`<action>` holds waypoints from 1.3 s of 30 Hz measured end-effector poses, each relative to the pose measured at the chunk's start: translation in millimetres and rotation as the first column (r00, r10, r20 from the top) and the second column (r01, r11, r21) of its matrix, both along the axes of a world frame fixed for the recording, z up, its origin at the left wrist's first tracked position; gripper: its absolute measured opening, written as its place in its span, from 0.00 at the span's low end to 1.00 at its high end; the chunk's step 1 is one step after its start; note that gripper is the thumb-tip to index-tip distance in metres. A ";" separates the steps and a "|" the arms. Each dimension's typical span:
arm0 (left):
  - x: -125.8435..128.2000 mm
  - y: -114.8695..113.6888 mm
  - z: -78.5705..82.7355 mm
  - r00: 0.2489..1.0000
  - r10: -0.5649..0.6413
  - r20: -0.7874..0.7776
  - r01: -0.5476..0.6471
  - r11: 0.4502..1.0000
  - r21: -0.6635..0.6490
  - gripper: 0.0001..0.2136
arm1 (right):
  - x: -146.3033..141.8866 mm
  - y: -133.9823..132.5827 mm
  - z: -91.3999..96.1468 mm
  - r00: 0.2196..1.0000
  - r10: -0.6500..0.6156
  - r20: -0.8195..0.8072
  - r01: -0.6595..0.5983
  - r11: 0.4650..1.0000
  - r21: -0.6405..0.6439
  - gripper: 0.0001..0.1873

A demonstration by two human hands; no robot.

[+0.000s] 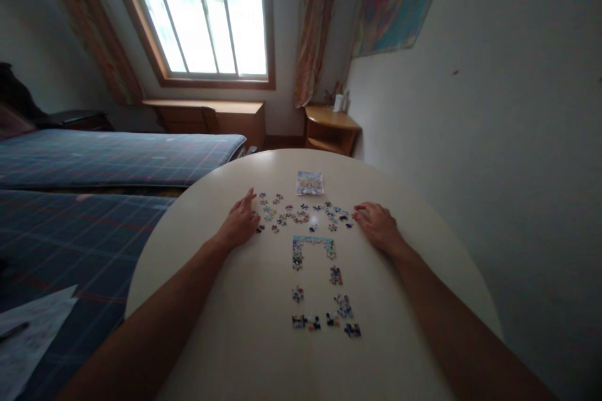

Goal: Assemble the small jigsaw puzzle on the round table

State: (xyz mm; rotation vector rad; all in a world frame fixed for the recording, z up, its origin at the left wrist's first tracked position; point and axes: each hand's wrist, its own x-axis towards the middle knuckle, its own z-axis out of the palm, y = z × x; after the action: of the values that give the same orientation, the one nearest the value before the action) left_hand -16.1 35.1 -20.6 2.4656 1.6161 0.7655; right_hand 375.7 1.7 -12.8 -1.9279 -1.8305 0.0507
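Note:
My left hand (239, 222) rests on the table at the left end of a spread of loose jigsaw pieces (282, 219). Its fingers are stretched out and apart, with nothing seen in them. At the right end of the spread lies my right hand (379, 225), fingers loosely bent and apart, their tips beside or touching the outermost pieces. Nearer to me is a partly joined puzzle border (314, 240), with a top edge and two short sides. Below it lie a joined cluster (343, 307), a corner piece (352, 330) and several other edge pieces (305, 322).
A small printed picture sheet (310, 183) lies behind the pieces on the round white table (244, 326). Beds with blue plaid covers (108, 156) stand to the left, with papers and a pen (14, 331) on the nearer one. A wall (493, 138) runs along the right.

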 end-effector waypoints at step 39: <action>-8.3 -6.3 24.7 0.977 0.186 0.103 -0.177 0.980 -0.091 0.23 | 0.9 0.7 -0.5 1.000 0.020 0.021 -0.020 1.000 -0.003 0.17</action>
State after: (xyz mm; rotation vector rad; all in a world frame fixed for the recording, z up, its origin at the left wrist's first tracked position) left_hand -24.4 28.8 4.1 2.2018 1.8109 0.8252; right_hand 376.6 2.4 -13.3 -1.9189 -1.8644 0.0393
